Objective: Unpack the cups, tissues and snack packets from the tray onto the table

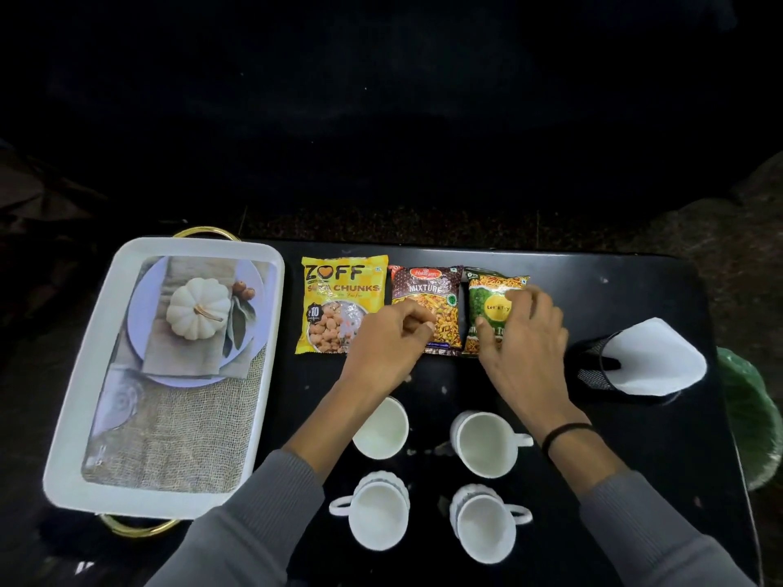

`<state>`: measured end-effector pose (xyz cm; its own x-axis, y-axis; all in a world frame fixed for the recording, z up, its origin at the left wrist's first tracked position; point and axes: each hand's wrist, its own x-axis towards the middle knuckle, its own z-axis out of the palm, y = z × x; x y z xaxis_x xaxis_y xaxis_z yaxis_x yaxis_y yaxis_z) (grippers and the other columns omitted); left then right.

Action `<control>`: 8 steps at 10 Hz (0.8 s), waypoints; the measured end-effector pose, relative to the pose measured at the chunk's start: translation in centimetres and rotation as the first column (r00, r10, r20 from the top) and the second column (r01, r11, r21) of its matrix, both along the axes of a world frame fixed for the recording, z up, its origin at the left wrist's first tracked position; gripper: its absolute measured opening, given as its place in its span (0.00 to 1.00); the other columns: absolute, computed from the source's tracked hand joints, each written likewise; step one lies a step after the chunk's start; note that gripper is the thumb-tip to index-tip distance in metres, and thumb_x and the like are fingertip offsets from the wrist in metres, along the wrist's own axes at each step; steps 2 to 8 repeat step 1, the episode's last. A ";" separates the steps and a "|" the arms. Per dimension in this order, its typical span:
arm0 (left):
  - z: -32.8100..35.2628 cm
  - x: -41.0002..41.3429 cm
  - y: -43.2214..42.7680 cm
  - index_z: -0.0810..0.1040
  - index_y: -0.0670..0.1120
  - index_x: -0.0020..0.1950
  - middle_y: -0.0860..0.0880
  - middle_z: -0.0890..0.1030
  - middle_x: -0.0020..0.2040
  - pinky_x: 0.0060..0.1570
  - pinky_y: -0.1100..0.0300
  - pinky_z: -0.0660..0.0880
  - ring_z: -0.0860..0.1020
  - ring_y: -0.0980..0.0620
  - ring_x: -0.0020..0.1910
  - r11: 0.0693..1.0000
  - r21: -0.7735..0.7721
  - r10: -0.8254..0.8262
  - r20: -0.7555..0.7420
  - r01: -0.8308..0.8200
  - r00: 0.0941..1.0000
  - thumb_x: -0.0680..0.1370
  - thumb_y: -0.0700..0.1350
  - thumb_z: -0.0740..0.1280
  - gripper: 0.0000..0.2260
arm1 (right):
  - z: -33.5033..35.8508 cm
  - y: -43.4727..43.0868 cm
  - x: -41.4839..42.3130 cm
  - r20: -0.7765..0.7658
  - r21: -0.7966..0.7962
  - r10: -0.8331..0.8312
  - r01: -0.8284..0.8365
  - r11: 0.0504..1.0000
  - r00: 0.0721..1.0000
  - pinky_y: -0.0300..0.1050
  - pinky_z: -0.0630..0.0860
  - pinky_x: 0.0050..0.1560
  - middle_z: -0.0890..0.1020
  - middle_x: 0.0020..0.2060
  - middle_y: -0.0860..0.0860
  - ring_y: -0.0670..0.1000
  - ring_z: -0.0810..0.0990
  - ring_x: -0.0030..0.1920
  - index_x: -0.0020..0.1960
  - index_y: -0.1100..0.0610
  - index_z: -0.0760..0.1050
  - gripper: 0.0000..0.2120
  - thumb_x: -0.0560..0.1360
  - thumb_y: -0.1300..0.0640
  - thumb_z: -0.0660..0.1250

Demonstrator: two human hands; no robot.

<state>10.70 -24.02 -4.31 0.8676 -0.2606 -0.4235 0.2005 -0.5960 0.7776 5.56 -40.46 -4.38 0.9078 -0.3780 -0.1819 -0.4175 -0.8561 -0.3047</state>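
Note:
The white tray [80,391] with a pumpkin picture lies at the left of the black table [635,298] and holds nothing. Three snack packets lie in a row at the back: a yellow one [339,290], a brown mixture packet [423,290] and a green packet [487,307]. My right hand [525,353] rests on the green packet, fingers spread over it. My left hand [390,345] hovers over the brown packet's near edge with fingers curled. Several white cups [485,444] stand near me. White tissues [652,358] sit in a black mesh holder [593,374] at the right.
Gold handles [203,233] stick out at both ends of the tray. A green object [745,417] lies beyond the table's right edge. The floor past the table's far edge is dark.

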 end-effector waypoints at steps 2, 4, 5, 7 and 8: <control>1.0 -0.7 0.6 0.83 0.50 0.55 0.53 0.84 0.46 0.33 0.75 0.76 0.82 0.55 0.42 1.000 -0.004 0.008 0.032 -0.008 0.999 0.81 0.46 0.67 0.06 | 1.0 0.9 -1.1 0.058 0.014 0.073 -0.073 0.997 0.996 0.55 0.70 0.59 0.74 0.63 0.59 0.60 0.73 0.60 0.65 0.62 0.73 0.16 0.81 0.53 0.65; 1.0 -0.7 0.6 0.83 0.50 0.55 0.53 0.84 0.46 0.33 0.75 0.76 0.82 0.55 0.42 1.000 -0.004 0.008 0.032 -0.008 0.999 0.81 0.46 0.67 0.06 | 1.0 0.9 -1.1 0.058 0.014 0.073 -0.073 0.997 0.996 0.55 0.70 0.59 0.74 0.63 0.59 0.60 0.73 0.60 0.65 0.62 0.73 0.16 0.81 0.53 0.65; 1.0 -0.7 0.6 0.83 0.50 0.55 0.53 0.84 0.46 0.33 0.75 0.76 0.82 0.55 0.42 1.000 -0.004 0.008 0.032 -0.008 0.999 0.81 0.46 0.67 0.06 | 1.0 0.9 -1.1 0.058 0.014 0.073 -0.073 0.997 0.996 0.55 0.70 0.59 0.74 0.63 0.59 0.60 0.73 0.60 0.65 0.62 0.73 0.16 0.81 0.53 0.65; 1.0 -0.7 0.6 0.83 0.50 0.55 0.53 0.84 0.46 0.33 0.75 0.76 0.82 0.55 0.42 1.000 -0.004 0.008 0.032 -0.008 0.999 0.81 0.46 0.67 0.06 | 1.0 0.9 -1.1 0.058 0.014 0.073 -0.073 0.997 0.996 0.55 0.70 0.59 0.74 0.63 0.59 0.60 0.73 0.60 0.65 0.62 0.73 0.16 0.81 0.53 0.65; 1.0 -0.7 0.6 0.83 0.50 0.55 0.53 0.84 0.46 0.33 0.75 0.76 0.82 0.55 0.42 1.000 -0.004 0.008 0.032 -0.008 0.999 0.81 0.46 0.67 0.06 | 1.0 0.9 -1.1 0.058 0.014 0.073 -0.073 0.997 0.996 0.55 0.70 0.59 0.74 0.63 0.59 0.60 0.73 0.60 0.65 0.62 0.73 0.16 0.81 0.53 0.65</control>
